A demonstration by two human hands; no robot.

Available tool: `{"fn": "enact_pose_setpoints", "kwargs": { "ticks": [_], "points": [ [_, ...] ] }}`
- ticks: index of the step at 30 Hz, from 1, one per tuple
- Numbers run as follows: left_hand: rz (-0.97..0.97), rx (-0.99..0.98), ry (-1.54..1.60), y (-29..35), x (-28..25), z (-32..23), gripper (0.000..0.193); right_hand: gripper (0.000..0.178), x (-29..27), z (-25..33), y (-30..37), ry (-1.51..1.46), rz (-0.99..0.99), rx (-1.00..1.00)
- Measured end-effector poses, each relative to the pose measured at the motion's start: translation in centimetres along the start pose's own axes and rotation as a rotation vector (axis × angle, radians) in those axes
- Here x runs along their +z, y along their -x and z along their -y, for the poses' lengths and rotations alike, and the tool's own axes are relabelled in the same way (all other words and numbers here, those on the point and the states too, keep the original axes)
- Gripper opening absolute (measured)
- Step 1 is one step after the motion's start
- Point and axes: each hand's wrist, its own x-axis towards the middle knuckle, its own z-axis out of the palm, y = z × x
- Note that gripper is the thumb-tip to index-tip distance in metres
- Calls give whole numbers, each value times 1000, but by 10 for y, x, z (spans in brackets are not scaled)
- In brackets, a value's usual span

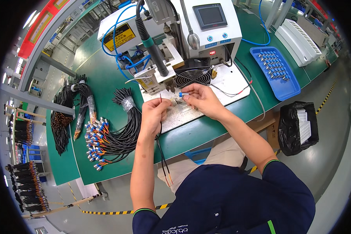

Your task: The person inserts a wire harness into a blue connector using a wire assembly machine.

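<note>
The person's left hand [153,114] is pinching a thin black cable [162,153], its thumb and fingers pressing together near a short dark-red lead that is pointing upward. The cable is hanging below the wrist, its far end splitting into orange and yellowish leads over the lap. The right hand [205,102] is gripping a small blue-and-silver cylindrical connector [183,94], fingers clamping its right end; connector and lead are staying apart. Both hands are working above the white metal base plate [183,119] of a white bench machine [238,15], which is standing on a green desk [191,142]. A bundle of black cables with blue-and-silver ends [130,126] is lying to the left, while a blue plastic tray [287,91] is holding rows of similar connectors [275,66] to the right.
</note>
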Motion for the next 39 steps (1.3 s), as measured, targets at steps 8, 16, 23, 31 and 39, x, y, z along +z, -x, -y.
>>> {"fn": "enact_pose_setpoints", "kwargs": {
  "ticks": [8,16,23,31,39],
  "points": [
    [-34,22,-4,-4,3,3,11,25,-2,5,-5,-21,30,3],
    [-39,53,-52,-5,7,5,11,24,2,-7,-11,72,9,-75],
    [-51,54,-66,-6,8,6,10,23,4,-10,-10,109,-20,-107],
    [-70,52,-61,-6,13,6,8,24,4,-13,-8,138,-34,-127],
    [-87,68,-79,-5,15,8,8,25,4,-16,-8,145,-41,-156]
  ]
}}
